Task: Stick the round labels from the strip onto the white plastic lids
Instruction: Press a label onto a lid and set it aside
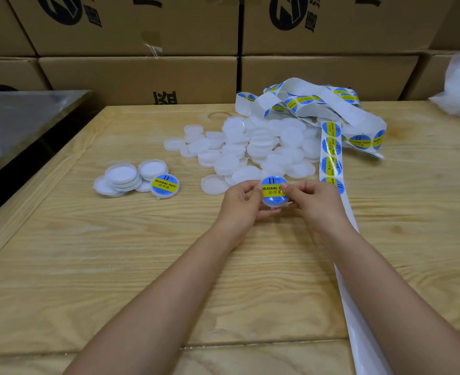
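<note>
Above pale wooden tabletop [115, 266]: round white plastic lid [273, 204], blue-and-yellow label [272, 185] on it.
Left hand [243, 197] and right hand [313, 199] pinch its edges; loose lids [253, 147], paper label strip [331, 158] beyond; brown cardboard boxes [142, 77] behind.

"SOLDERING PASTE" on held lid's label [273, 191] (also on labelled lid [165, 186] at left).

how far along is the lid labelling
Done: one labelled lid shows by the small stack. In hand: left hand and right hand hold a second lid, label on. Left: a big pile of bare lids, many labels on the strip.
</note>
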The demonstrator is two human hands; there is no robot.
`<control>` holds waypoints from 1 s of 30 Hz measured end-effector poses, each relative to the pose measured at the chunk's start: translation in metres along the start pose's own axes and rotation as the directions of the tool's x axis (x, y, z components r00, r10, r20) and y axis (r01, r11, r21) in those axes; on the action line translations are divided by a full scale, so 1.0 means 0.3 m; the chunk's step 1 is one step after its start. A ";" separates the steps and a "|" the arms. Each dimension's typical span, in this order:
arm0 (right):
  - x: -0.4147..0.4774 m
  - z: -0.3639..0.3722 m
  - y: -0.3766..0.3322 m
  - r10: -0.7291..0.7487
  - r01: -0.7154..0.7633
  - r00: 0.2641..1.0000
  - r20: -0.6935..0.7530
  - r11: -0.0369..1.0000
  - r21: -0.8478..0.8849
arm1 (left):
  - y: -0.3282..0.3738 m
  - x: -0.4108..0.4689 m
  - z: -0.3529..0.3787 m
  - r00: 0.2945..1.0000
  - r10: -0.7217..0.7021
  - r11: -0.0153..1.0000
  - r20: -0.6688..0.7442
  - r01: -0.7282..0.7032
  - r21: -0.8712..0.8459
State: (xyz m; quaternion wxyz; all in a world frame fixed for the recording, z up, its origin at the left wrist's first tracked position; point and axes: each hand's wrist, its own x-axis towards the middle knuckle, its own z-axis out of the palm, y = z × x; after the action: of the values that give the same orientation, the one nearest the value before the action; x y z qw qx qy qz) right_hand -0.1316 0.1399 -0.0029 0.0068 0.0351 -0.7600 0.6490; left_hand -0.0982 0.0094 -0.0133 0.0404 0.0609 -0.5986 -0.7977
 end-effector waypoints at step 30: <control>-0.014 0.048 0.019 -0.281 0.180 0.924 -0.258 0.917 -0.355 | -0.010 -0.016 0.031 1.000 0.002 0.989 -0.022 -0.005 -0.145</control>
State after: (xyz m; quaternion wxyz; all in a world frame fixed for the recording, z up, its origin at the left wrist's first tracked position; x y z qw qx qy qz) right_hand -0.1274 0.1267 -0.0112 0.2063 0.0237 -0.8366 0.5070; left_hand -0.0947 0.0197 -0.0134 0.0527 0.0656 -0.5386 -0.8384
